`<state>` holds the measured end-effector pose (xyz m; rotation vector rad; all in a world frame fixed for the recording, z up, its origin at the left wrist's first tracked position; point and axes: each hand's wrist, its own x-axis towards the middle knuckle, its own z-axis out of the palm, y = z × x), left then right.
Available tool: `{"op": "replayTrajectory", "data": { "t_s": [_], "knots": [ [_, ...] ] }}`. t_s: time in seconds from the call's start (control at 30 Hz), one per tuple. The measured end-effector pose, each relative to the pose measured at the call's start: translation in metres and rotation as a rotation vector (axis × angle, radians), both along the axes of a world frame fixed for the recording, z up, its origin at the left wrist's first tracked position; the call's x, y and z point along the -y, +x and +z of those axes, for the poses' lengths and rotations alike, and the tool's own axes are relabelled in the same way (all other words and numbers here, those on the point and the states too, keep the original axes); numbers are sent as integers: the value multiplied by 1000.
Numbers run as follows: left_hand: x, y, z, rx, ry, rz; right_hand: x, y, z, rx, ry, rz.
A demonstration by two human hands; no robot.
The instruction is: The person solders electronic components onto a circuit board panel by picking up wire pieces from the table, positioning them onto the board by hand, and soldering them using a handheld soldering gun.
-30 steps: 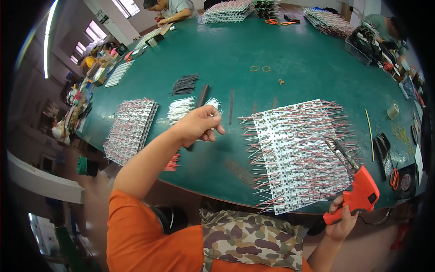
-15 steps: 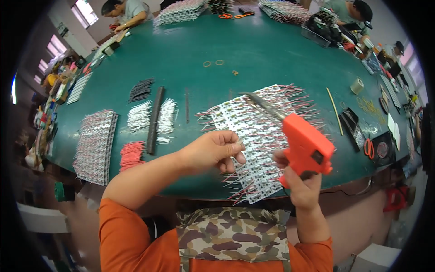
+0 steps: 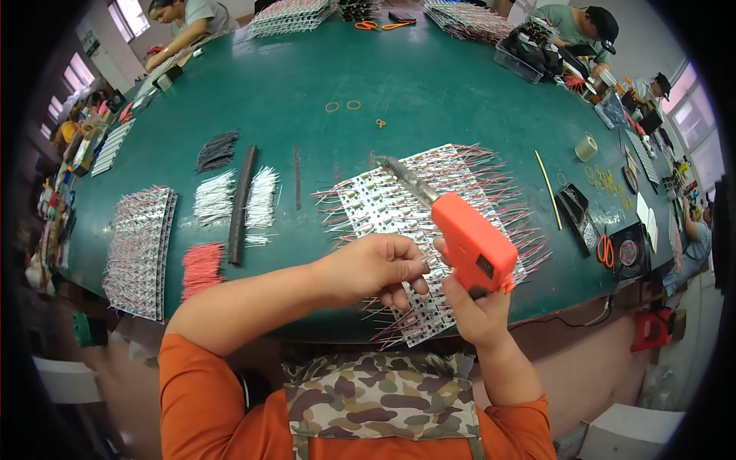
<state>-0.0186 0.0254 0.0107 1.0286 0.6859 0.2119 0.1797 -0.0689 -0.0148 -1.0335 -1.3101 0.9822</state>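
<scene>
Green table fills the room's middle, with a co-worker at 11 o'clock and another at 1. Near its front edge lies a sheet of wired boards, under the red gun. Right hand wraps its fingers round the gun's handle — nozzle aimed at 10 o'clock. Left hand, just beside the gun, has thumb and forefinger pressed together; I cannot tell whether they pinch anything. From that hand, red tubes lie at 9 o'clock, black ones at 10.
</scene>
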Motion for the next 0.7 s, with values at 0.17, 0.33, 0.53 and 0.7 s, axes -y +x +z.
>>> {"op": "replayTrajectory", "data": {
  "t_s": [0.17, 0.33, 0.53, 0.7],
  "knots": [
    [7, 5, 0, -9, 62, -57, -4, -9, 3, 41, -62, -48],
    [10, 5, -4, -5, 119, -115, -7, -12, 8, 40, -186, -41],
    [11, -2, -3, -143, 450, -105, -9, -15, 2, 138, -93, -68],
    [12, -10, -9, -123, 894, -29, -12, -20, 14, 40, -156, -59]
  ]
}}
